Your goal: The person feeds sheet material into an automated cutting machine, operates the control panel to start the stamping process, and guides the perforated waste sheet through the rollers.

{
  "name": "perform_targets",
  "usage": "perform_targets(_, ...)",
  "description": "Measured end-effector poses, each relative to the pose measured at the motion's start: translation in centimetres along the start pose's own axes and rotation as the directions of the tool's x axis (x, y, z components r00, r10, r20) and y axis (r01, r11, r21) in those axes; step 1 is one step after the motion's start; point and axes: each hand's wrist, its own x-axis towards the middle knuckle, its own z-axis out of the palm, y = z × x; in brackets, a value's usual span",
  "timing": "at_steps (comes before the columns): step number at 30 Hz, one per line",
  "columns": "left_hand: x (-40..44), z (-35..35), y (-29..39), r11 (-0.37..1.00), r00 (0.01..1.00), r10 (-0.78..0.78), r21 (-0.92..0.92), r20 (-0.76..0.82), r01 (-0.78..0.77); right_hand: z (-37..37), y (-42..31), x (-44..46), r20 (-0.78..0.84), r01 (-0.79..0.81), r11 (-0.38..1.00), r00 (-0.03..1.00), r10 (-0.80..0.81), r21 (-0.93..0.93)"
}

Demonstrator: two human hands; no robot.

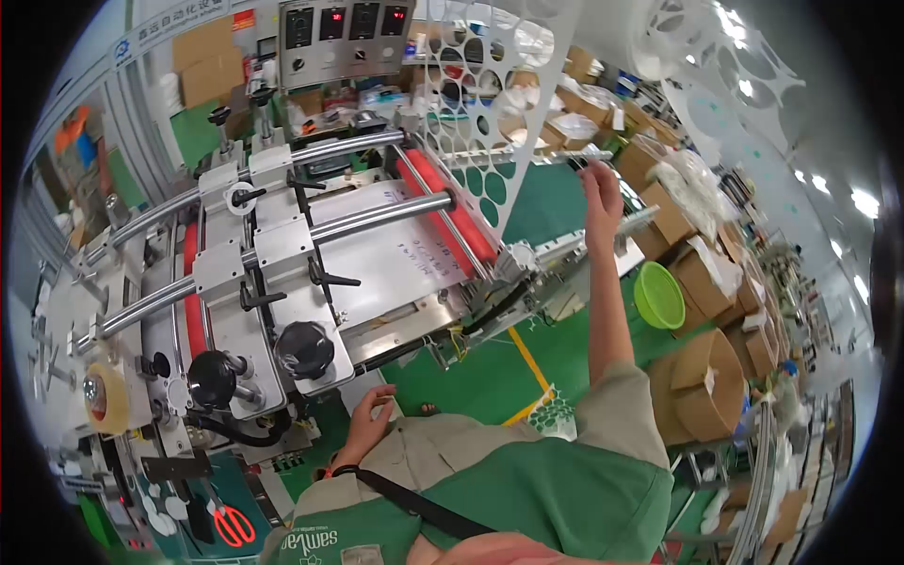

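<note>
My right hand (604,200) reaches out over the far end of a green conveyor belt (537,202). Its fingers are pressed together near the belt's metal edge; whatever they may hold is too small to make out. My left hand (365,422) hangs low in front of the machine, fingers loosely bent and apart, with nothing in it. A white sheet web punched with round holes (516,179) rises from the red roller (443,207) beside the belt. Left of the roller, a metal plate with handwriting (400,247) lies under steel rods.
A control box (344,42) with red digits stands above the machine. Black knobs (304,350) jut from its front. To the right are a green basket (659,296) and cardboard boxes (697,381). Red-handled scissors (234,525) and a tape roll (105,399) sit lower left.
</note>
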Motion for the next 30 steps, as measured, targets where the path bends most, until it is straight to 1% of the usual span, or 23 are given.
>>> perform_targets(1, 0.5, 0.4, 0.0, 1.0, 0.999, 0.012, 0.013, -0.044, -0.011, 1.1, 1.5, 3.0, 0.081, 0.035, 0.992, 0.996, -0.025, -0.124)
perform_targets(2, 1.0, 0.9, 0.0, 0.999, 0.996, 0.026, 0.027, -0.086, -0.024, 2.7, 1.4, 5.5, 0.18, 0.095, 0.978, 0.982, -0.061, -0.185)
perform_targets(4, 1.5, 1.8, 0.2, 0.999, 0.989, 0.033, 0.034, -0.143, -0.029, 5.9, 3.5, 10.2, 0.364, 0.194, 0.98, 0.911, -0.193, 0.035)
perform_targets(6, 1.9, 2.5, -0.3, 0.996, 0.982, 0.059, 0.08, -0.177, -0.045, 9.3, 1.0, 12.8, 0.472, 0.257, 0.966, 0.848, -0.239, 0.026)
perform_targets(7, 2.0, 2.8, -0.2, 0.993, 0.984, -0.001, 0.112, -0.18, 0.022, 10.8, 1.4, 13.9, 0.486, 0.244, 0.961, 0.83, -0.275, 0.126)
perform_targets(9, 1.9, 3.6, 0.3, 0.992, 0.984, -0.012, 0.125, -0.176, 0.034, 11.9, 0.2, 15.7, 0.66, 0.132, 0.986, 0.733, -0.164, 0.099)
perform_targets(11, 1.5, 4.1, -0.2, 0.994, 0.986, -0.06, 0.086, -0.158, 0.074, 12.1, -0.7, 16.7, 0.73, 0.142, 0.988, 0.681, -0.056, -0.057)
perform_targets(12, 1.1, 4.3, -0.5, 0.995, 0.985, -0.077, 0.051, -0.153, 0.085, 11.8, -1.8, 16.8, 0.754, 0.126, 0.979, 0.655, 0.041, -0.162)
perform_targets(14, 0.3, 4.3, -0.6, 0.991, 0.982, -0.117, 0.041, -0.149, 0.124, 11.4, -0.3, 17.0, 0.694, 0.147, 0.987, 0.718, -0.059, -0.068)
perform_targets(15, -0.1, 4.3, -0.6, 0.994, 0.98, -0.089, 0.039, -0.177, 0.098, 11.1, 0.2, 16.7, 0.611, 0.143, 0.989, 0.787, -0.084, -0.049)
perform_targets(16, -0.7, 4.4, -0.5, 0.994, 0.971, -0.1, 0.024, -0.215, 0.108, 10.7, 0.7, 16.3, 0.477, 0.508, 0.81, 0.812, -0.337, -0.293)
perform_targets(17, -1.2, 4.3, -0.7, 0.99, 0.962, -0.096, 0.074, -0.255, 0.118, 10.3, 0.4, 15.7, 0.451, 0.455, 0.828, 0.846, -0.286, -0.328)
perform_targets(18, -1.4, 4.3, -0.9, 0.994, 0.958, -0.061, 0.067, -0.279, 0.083, 10.0, 0.7, 14.7, 0.401, 0.369, 0.902, 0.878, -0.26, -0.223)
perform_targets(20, -2.0, 4.5, 0.0, 0.982, 0.945, -0.104, 0.119, -0.309, 0.147, 8.8, 2.7, 13.5, 0.357, 0.207, 0.912, 0.931, -0.072, -0.355)
perform_targets(21, -2.4, 4.6, -0.1, 0.987, 0.946, -0.108, 0.078, -0.307, 0.138, 8.4, 4.3, 12.8, 0.374, 0.159, 0.96, 0.925, -0.064, -0.229)
perform_targets(22, -2.8, 4.8, -1.1, 0.989, 0.949, -0.094, 0.083, -0.3, 0.124, 8.2, 6.4, 12.1, 0.395, 0.104, 0.989, 0.917, -0.056, -0.1)
perform_targets(23, -3.2, 5.0, -2.1, 0.99, 0.952, -0.086, 0.085, -0.292, 0.115, 7.9, 8.8, 11.8, 0.47, 0.004, 0.999, 0.882, 0.018, -0.047)
perform_targets(25, -3.9, 5.5, -2.1, 0.985, 0.951, -0.138, 0.066, -0.278, 0.162, 8.5, 9.1, 9.6, 0.561, -0.133, 0.981, 0.827, 0.032, 0.14)
perform_targets(26, -4.0, 5.7, -1.3, 0.979, 0.948, -0.171, 0.062, -0.269, 0.194, 8.8, 9.4, 9.1, 0.593, -0.179, 0.977, 0.802, 0.076, 0.116)
perform_targets(27, -4.0, 5.8, -0.5, 0.975, 0.941, -0.212, 0.001, -0.265, 0.221, 9.4, 8.0, 8.1, 0.575, -0.201, 0.974, 0.811, 0.105, 0.106)
perform_targets(29, -3.9, 6.0, -0.7, 0.983, 0.949, -0.158, 0.053, -0.273, 0.178, 10.4, 7.7, 7.4, 0.624, -0.242, 0.952, 0.778, 0.074, 0.189)
perform_targets(30, -4.0, 6.1, -0.6, 0.986, 0.954, -0.124, 0.075, -0.274, 0.149, 11.0, 7.5, 7.3, 0.608, -0.233, 0.963, 0.787, 0.107, 0.132)
